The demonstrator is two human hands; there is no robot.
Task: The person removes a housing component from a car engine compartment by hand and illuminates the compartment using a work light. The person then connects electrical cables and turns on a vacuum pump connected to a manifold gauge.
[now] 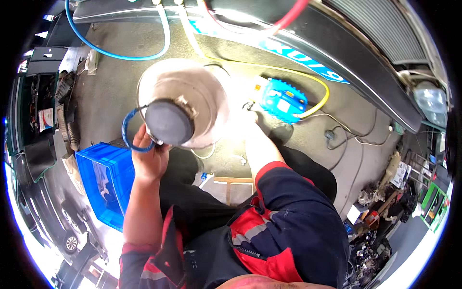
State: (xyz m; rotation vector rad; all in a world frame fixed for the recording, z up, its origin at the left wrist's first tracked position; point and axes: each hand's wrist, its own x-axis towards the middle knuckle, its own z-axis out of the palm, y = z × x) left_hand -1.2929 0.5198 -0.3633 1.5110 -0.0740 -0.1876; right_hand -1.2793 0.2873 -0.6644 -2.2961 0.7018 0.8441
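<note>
My left hand (150,156) is closed at the near edge of a large pale round canister (207,103) with a dark grey round end piece (169,123). A blue braided loop (126,130) hangs beside my fingers, partly hidden by them. My right hand (251,117) reaches forward into strong glare on the canister's right side; its fingers are washed out, so what they touch cannot be made out. Just right of it stands a blue ribbed pump-like machine (283,102) with a yellow hose (323,86) attached.
Blue (120,58) and red hoses (288,19) hang at a vehicle's dark bumper (356,62). A blue plastic crate (108,185) stands left of my leg. Cables (344,139) lie on the floor at right, near piled parts (370,245). A wooden frame piece (233,181) lies between my legs.
</note>
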